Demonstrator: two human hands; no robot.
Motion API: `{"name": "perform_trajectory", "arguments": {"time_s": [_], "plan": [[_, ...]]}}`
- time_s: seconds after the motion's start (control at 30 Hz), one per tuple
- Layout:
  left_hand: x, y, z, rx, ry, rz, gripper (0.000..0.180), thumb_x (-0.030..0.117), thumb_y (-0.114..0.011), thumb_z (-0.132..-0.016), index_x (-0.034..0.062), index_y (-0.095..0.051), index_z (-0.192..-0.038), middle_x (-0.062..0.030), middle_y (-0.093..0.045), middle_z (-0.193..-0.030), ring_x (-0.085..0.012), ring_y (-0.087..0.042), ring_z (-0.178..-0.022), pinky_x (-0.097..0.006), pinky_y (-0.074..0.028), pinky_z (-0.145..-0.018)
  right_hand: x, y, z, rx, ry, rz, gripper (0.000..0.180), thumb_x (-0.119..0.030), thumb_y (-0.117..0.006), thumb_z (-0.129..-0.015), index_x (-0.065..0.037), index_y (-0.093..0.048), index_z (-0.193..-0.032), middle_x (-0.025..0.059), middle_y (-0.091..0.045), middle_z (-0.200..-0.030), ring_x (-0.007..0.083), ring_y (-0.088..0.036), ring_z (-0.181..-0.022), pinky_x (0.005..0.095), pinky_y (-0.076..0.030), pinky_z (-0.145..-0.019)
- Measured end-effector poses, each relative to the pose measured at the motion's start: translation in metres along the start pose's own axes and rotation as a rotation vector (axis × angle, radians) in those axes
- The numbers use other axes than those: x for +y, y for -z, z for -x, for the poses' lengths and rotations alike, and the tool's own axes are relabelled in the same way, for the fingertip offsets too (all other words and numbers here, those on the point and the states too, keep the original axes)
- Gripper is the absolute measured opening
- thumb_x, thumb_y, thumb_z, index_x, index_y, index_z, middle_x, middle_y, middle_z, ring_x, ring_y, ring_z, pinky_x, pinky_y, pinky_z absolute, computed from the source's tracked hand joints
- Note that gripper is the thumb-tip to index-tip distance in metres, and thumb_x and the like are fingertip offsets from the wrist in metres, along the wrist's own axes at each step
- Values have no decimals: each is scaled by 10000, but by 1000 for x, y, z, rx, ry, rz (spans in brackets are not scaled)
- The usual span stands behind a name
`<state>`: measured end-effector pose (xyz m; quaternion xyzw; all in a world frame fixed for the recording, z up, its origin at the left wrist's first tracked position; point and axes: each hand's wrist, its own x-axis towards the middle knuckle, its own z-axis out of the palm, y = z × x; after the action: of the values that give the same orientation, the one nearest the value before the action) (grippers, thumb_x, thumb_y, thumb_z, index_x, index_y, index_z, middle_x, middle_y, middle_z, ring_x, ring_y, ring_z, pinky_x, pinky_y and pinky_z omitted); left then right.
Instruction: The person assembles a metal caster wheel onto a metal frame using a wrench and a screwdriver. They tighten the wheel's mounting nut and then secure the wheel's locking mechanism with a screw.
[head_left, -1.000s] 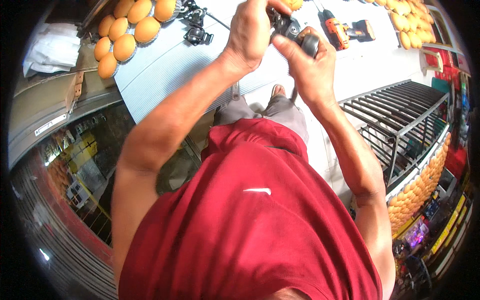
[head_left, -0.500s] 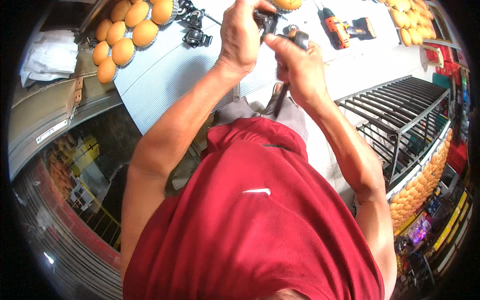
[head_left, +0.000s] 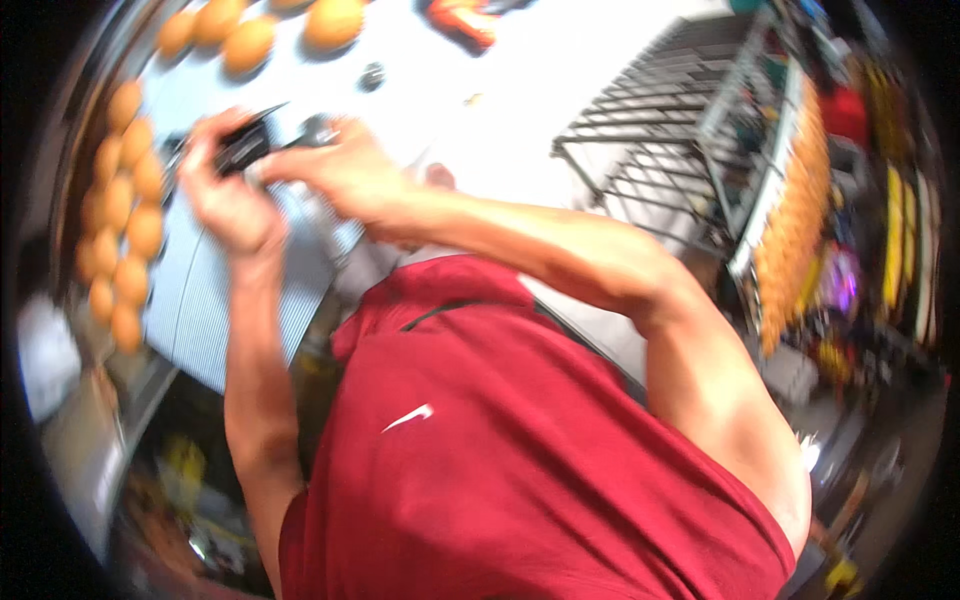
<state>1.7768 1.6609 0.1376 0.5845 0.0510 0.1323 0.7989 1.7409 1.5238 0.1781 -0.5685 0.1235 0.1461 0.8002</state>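
Both my hands work together over the ribbed pale-blue table surface, at the left. My left hand is closed round a small black part, and a thin dark pointed piece sticks out beside it. Close against that part, my right hand grips a tool with a rounded dark head. Its fingertips touch or nearly touch the black part. Motion blur hides the exact shape of both things and the contact between them.
Orange-yellow domed pieces lie in rows along the table's left and far edges. A small dark round piece sits beyond my hands. An orange-and-black power drill lies at the far edge. A black metal rack stands to the right.
The view has swung, so the table and rack sit differently in the picture. Both hands now appear further left and lower, still holding the black part and the tool. The picture is more blurred.
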Motion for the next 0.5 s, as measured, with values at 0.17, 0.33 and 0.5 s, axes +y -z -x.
{"name": "perform_trajectory", "arguments": {"time_s": [0.17, 0.33, 0.5], "plan": [[19, -6, -11, -11, 495, 226, 345, 277, -412, -973, 11, -626, -926, -101, -658, -937, -234, -621, -936, -390, -496, -932, 1, 21, -5, 30, 573, 560, 369, -273, -817, -687, -19, -587, -827, 122, -611, -639, 296, -659, -584, 400, -517, -538], [3, -2, -12, -17, 725, 228, 334, 269, -406, -978, 23, -623, -917, -85, -647, -939, -220, -624, -949, -349, -519, -904, 7, 48, -13, -53, 958, 763, 271, -228, -795, -701, -70, -599, -803, 92, -641, -681, 325, -647, -600, 395, -510, -527], [3, -25, -2, -129, 97, 78, 422, 280, -312, -962, -9, -620, -954, -148, -647, -1028, -265, -599, -1056, -385, -514, -935, -2, 20, 8, 59, 55, 4, 231, -144, -781, -734, -43, -574, -711, 31, -621, -642, 155, -594, -569, 333, -474, -511]]}}
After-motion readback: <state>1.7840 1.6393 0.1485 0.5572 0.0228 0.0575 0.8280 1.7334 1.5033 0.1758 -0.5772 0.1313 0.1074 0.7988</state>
